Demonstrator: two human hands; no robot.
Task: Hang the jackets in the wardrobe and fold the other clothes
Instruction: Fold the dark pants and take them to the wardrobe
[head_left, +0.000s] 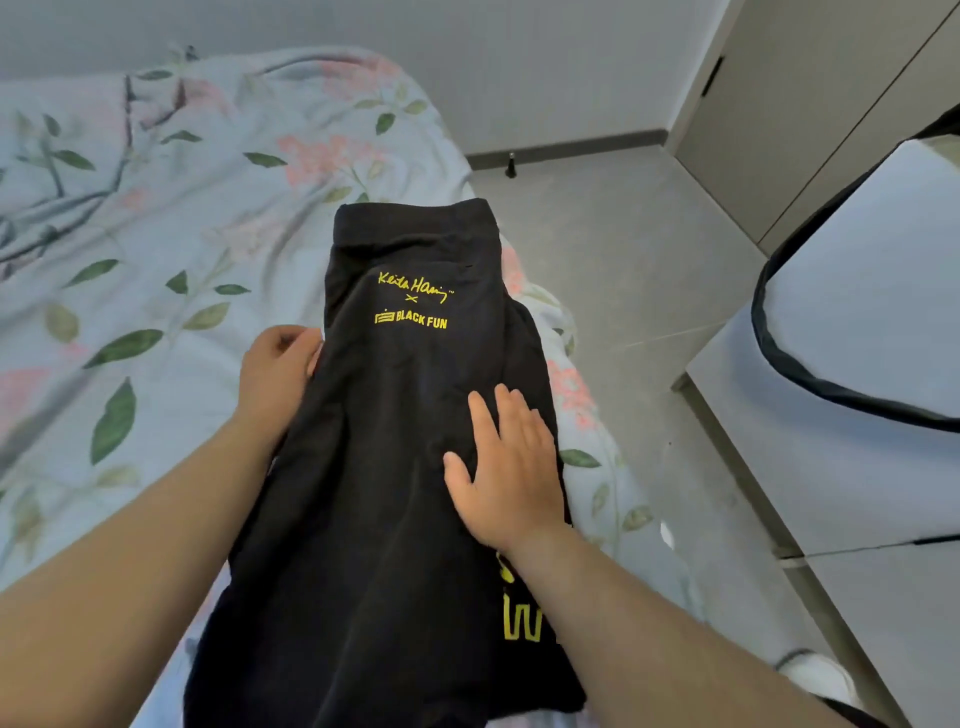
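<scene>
In the head view, much of what matters is covered or cut off. The black garment runs out of the frame at the bottom, so we cannot see its lower hem, and we cannot tell what kind of garment it is. A large yellow print near its lower right is mostly hidden behind the right forearm, while the small yellow lettering higher up reads clearly. The left hand sits at the garment's left edge with its fingers curled toward the cloth. Its thumb is out of sight, so we cannot tell whether it pinches the edge or only touches it. The right hand lies flat on the garment's right half, fingers straight and a little spread, gripping nothing and pressing down on the fabric. The garment lies lengthwise on the floral bed cover, close to the bed's right side, between the two hands and stretching beyond them toward the far end. To the right, past the grey tiled floor, a white object with a dark rim is cut off by the frame edge, and we cannot tell what it is.
</scene>
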